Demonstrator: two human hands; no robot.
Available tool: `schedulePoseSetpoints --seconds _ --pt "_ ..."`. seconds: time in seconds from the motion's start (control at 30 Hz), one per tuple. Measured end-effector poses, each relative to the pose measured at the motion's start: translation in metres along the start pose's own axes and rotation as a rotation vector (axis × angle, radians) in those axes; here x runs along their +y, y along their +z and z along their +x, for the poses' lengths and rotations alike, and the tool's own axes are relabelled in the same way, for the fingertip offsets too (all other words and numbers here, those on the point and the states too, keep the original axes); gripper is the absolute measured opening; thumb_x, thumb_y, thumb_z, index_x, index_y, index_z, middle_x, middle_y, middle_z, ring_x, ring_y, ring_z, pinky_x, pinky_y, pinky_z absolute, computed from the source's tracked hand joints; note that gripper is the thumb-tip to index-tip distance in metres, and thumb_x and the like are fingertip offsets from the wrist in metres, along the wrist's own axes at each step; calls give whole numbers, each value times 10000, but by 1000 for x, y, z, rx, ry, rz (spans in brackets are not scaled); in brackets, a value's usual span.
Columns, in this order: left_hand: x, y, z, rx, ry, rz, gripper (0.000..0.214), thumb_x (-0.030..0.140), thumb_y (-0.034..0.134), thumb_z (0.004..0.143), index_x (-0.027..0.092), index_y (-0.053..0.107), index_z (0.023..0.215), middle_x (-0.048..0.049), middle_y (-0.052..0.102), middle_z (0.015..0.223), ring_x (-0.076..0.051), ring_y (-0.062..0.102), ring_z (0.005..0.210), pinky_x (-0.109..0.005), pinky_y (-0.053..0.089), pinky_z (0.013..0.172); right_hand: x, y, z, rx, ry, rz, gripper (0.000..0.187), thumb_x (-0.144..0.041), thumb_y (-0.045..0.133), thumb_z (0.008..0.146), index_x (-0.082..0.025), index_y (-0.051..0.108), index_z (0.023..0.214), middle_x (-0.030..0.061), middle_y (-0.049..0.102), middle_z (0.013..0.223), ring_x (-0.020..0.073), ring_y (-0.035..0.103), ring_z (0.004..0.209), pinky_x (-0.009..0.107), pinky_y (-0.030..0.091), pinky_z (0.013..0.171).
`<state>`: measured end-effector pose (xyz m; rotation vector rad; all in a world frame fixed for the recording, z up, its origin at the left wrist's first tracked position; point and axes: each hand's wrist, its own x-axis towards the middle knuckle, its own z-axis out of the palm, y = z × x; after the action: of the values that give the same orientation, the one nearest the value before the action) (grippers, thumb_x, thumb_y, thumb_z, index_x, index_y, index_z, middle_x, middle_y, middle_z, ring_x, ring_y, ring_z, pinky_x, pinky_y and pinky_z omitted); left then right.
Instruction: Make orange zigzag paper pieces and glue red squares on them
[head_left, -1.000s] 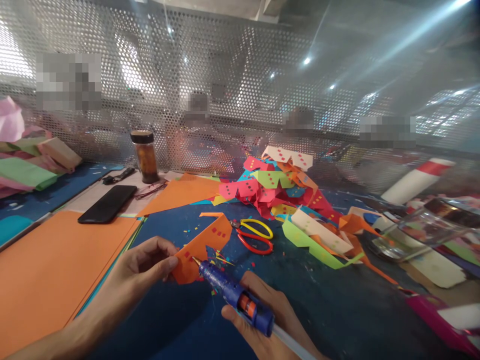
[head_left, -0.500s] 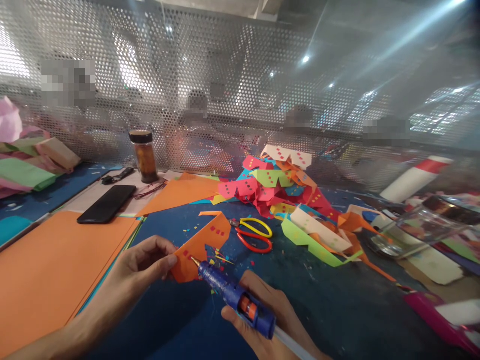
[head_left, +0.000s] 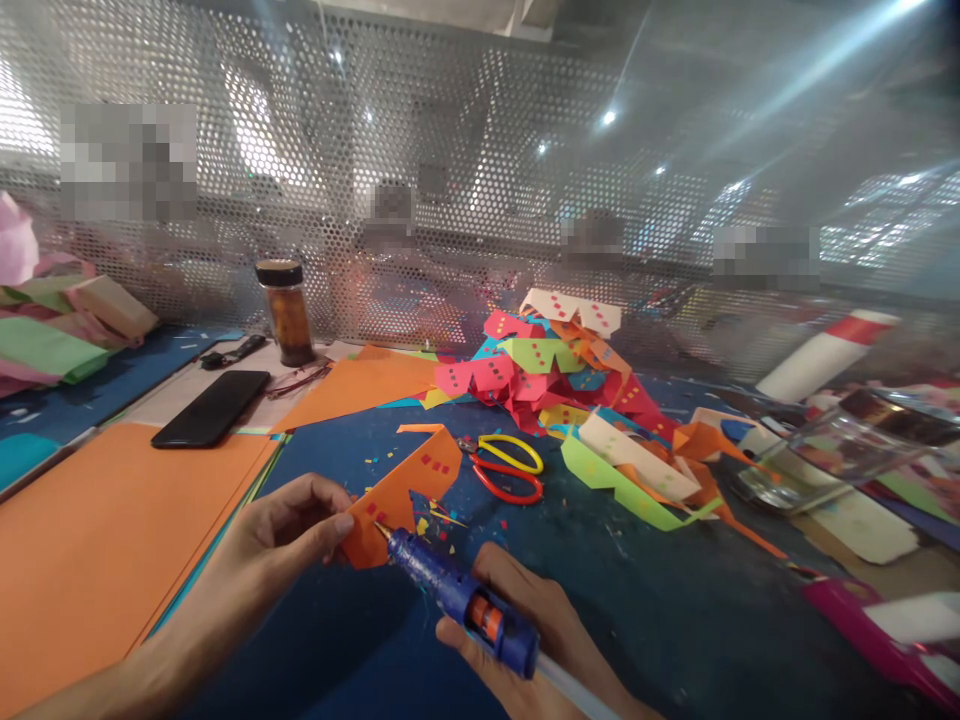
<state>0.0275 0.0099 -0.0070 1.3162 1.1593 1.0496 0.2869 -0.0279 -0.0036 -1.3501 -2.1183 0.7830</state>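
My left hand (head_left: 274, 548) pinches the near end of an orange paper cut-out (head_left: 401, 490) dotted with small red squares, holding it just above the blue table (head_left: 645, 600). A blue glue gun (head_left: 457, 595) with an orange trigger is gripped in my right hand (head_left: 536, 630). Its brass nozzle touches the cut-out's lower edge beside my left thumb. A white glue stick juts out of the gun's back end toward me.
Yellow-and-red scissors (head_left: 508, 468) lie just beyond the cut-out. Behind them is a heap of coloured paper pieces (head_left: 559, 370). Orange sheets (head_left: 105, 530), a black phone (head_left: 211, 408) and a jar (head_left: 285, 312) are at left. A glass jar (head_left: 832, 450) and white bottle (head_left: 825, 355) lie at right. Perforated metal screen behind.
The glue gun's nozzle has slid slightly left and down along the orange cut-out, toward my left thumb. My left hand has kept its hold on the paper.
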Motion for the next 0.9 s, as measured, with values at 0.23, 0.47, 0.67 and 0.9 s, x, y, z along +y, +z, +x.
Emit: schedulePoseSetpoints --seconds 0.23,0.47,0.67,0.9 --pt "0 1 -1 11 -10 -21 253 470 736 816 225 694 773 12 665 667 -148 595 632 -240 465 592 0 0 1 -4 7 28 283 -387 628 907 -240 427 774 -35 561 716 117 538 575 242 367 540" --pt "0 1 1 24 -10 -7 275 488 734 804 219 693 766 10 662 669 -153 585 633 -247 464 592 -2 -1 -1 22 -8 35 277 -394 620 914 -235 437 780 -27 584 745 111 539 574 242 366 526" --pt "5 6 -3 85 -23 -22 253 456 740 797 214 688 745 20 614 621 -151 558 620 -253 435 592 -2 -3 -1 58 -14 14 243 -434 577 952 -226 504 849 -12 610 772 125 588 614 254 407 558" --pt "-3 1 0 46 1 14 280 488 729 800 214 697 757 -1 650 644 -165 577 621 -265 459 590 -2 -3 -1 55 -25 -18 253 -451 567 956 -222 530 857 7 639 806 123 588 605 252 409 538"
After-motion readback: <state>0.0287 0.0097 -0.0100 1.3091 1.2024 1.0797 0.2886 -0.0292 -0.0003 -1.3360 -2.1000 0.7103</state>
